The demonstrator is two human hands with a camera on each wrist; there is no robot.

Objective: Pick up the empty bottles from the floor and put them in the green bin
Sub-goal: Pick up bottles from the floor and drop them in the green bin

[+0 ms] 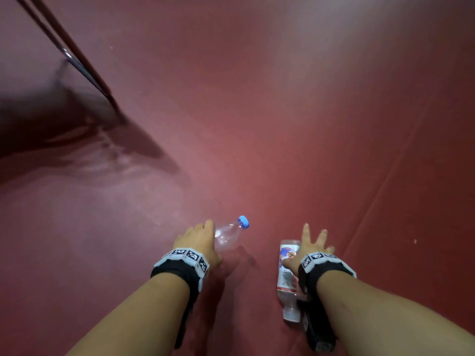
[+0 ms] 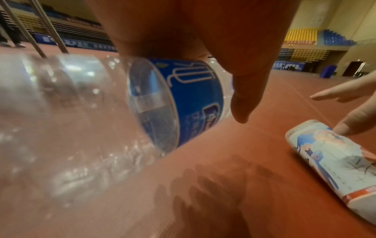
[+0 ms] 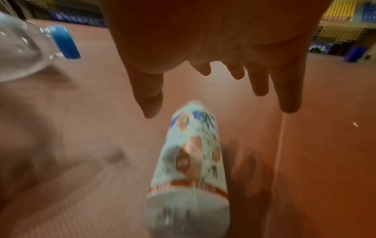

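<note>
Under spread right fingers (image 3: 289,96), labelled bottle (image 3: 193,153).

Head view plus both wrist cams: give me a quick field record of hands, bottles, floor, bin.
left hand: grip closed round clear plastic bottle with blue cap, lifted off the floor
right hand: fingers spread, over white-labelled clear plastic bottle, no grip
labelled bottle: lying on its side
floor: red, matte
green bin: not visible

Clear bottle (image 1: 227,238): blue cap, blue label; second bottle (image 1: 289,273): white, blue-orange print; floor (image 1: 257,124) red
</note>
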